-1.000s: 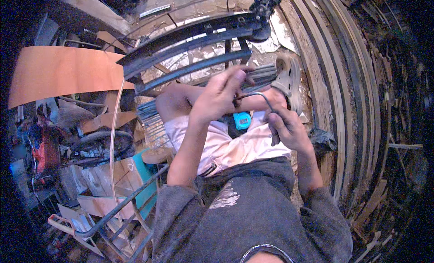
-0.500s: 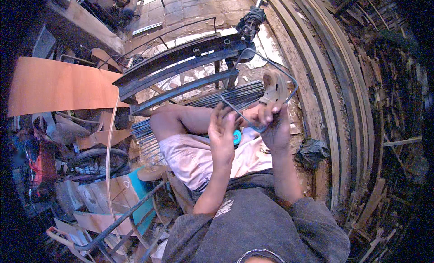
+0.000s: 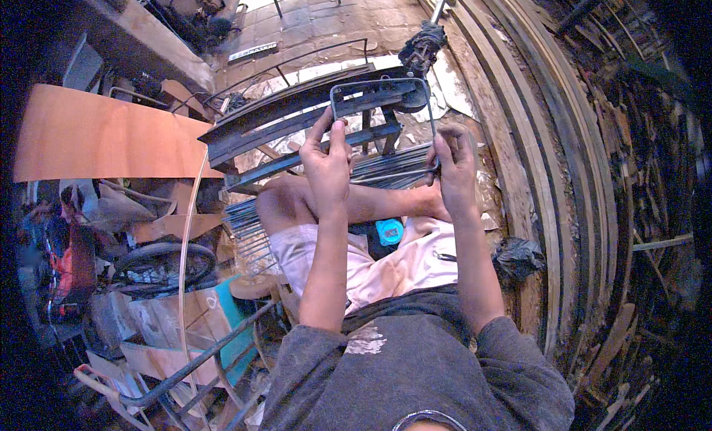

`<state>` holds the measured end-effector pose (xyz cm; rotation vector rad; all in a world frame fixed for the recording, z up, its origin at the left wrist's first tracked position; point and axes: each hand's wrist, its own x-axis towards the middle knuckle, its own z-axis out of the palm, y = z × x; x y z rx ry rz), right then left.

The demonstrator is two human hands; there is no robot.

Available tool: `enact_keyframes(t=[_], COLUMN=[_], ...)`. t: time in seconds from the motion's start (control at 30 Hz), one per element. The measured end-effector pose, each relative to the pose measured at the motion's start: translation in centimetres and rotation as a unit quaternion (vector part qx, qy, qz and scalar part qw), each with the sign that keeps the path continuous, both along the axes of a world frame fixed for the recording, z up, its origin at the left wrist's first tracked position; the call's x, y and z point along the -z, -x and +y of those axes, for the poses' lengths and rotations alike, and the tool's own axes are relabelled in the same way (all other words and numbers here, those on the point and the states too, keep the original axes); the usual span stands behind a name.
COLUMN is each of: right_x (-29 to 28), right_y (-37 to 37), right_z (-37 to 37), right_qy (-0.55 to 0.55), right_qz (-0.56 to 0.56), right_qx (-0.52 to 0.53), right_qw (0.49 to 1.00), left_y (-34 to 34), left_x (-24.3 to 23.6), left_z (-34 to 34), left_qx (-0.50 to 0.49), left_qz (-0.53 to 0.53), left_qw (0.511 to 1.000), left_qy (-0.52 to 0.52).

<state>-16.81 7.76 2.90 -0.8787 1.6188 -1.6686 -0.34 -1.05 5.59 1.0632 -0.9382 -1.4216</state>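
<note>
A thin metal rod bent into a rectangular frame (image 3: 432, 112) is held up between my hands, above my crossed leg. My left hand (image 3: 327, 164) pinches its left side with thumb and finger. On the opposite side my right hand (image 3: 454, 158) is closed around the frame's lower right corner. Behind the frame stands a dark steel bench (image 3: 252, 146) made of long bars. A bundle of straight thin rods (image 3: 397, 166) lies beneath and beyond my leg. Between my thighs rests a turquoise rounded object (image 3: 389, 231), possibly a tape measure.
Dark wrapping covers the end of a pipe (image 3: 423, 49) at the bench's right end. Long timber beams (image 3: 530, 157) run along the right, with a black plastic bag (image 3: 517, 259) beside them. An orange-brown sheet (image 3: 111, 134), a wheel (image 3: 167, 262) and a bent metal tube (image 3: 215, 346) crowd the left.
The bent frame has turned and shifted left and away from my body. My left hand, open earlier, has moved up and left and taken hold of its left side.
</note>
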Motion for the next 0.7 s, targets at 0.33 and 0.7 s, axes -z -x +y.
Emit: enact_keyframes(t=[0.33, 0.7], right_x=[-2.8, -0.8], right_y=[0.7, 1.8], right_z=[-3.5, -3.7], right_qy=[-0.050, -0.111], right_qz=[0.083, 0.202], right_qx=[0.051, 0.029], right_qw=[0.994, 0.973], left_y=[-1.2, 0.6], left_x=[0.5, 0.4], left_z=[0.2, 3.8], left_qx=[0.133, 0.088], left_qz=[-0.259, -0.033], left_qw=[0.945, 0.995], left_qy=[0.149, -0.033])
